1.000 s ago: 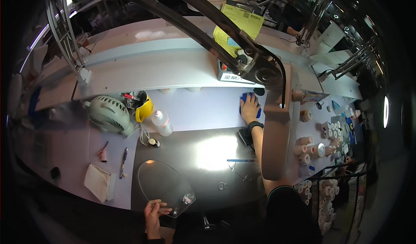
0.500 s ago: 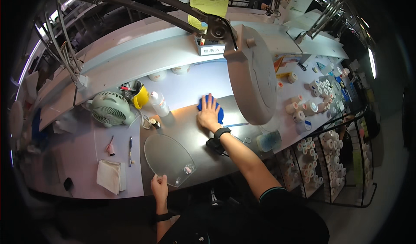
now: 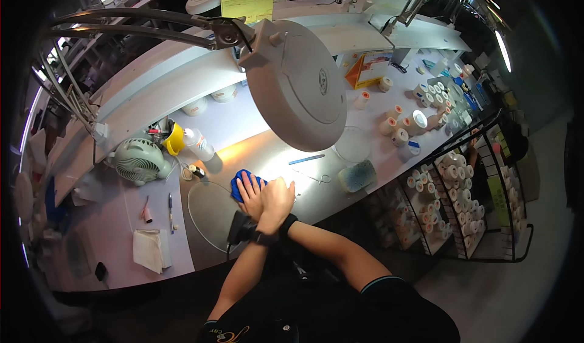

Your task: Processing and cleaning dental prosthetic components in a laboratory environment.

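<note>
A bunched blue cloth lies on the metal work surface. On it rests my right hand, its fingers stretched out and spread. My left hand crosses over the back of my right hand, its fingers curled; anything inside them is hidden. Both wrists wear black bands, and a black device sits at the left one. A clear rounded sheet lies left of the hands, its right part covered by my arm and hands. Beyond them are a blue pen-like stick and a thin metal tool with a loop.
A big lamp head hangs over the bench. To the left stand a green fan, a white bottle, a folded cloth and a pen. On the right are a sponge block, several small jars and a wire rack.
My right hand and the blue cloth have moved left and nearer. My left hand has let go of the clear sheet's rim and come over my right hand. The view has shifted.
</note>
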The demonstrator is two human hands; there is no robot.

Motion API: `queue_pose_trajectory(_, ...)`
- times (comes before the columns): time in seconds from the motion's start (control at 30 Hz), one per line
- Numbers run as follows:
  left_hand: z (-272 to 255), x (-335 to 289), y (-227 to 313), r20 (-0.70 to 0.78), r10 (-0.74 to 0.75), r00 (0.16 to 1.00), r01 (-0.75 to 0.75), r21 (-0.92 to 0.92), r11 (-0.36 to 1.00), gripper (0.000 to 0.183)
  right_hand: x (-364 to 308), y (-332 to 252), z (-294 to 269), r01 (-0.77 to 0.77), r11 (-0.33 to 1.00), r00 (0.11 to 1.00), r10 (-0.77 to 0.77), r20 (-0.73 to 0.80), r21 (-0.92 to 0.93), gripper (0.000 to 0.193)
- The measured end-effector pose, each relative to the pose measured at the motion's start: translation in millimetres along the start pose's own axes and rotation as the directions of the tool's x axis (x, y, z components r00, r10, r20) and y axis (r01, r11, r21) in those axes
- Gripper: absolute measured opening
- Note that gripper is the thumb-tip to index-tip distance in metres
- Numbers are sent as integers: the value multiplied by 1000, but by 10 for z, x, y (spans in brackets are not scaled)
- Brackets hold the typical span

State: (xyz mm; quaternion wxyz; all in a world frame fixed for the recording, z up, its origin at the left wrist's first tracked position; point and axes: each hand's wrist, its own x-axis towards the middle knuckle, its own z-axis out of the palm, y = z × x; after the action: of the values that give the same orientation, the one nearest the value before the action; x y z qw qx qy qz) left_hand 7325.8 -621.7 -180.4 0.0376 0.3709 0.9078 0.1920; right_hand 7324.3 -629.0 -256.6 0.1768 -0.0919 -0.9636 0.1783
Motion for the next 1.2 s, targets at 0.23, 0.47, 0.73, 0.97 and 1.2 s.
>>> queue_pose_trajectory(0.23, 989, 349, 471, 89, -101, 991, 87, 153, 984, 27, -277, 34, 43, -7, 999, 998, 5, -58, -41, 75)
queue_pose_trajectory(0.47, 1001, 428, 439, -54, -63, 997, 65, 36, 997, 19, -325, 146, -70, 49, 977, 998, -54, 21, 209, 79)
queue_pose_trajectory(0.73, 958, 916, 228, 99, 247, 964, -246, -22, 969, 22, -375, 571, -235, 422, 848, 906, -404, -123, 322, 57)
queue_pose_trajectory(0.97, 744, 1154, -94, -110, 156, 982, -166, -90, 982, 29, 68, 881, -274, 204, 828, 977, -136, -166, 521, 42)
queue_pose_trajectory(1.2, 96, 1039, -372, -104, -72, 992, 30, -364, 931, 34, 891, 1639, -659, -272, 957, 953, 253, 170, 104, 42)
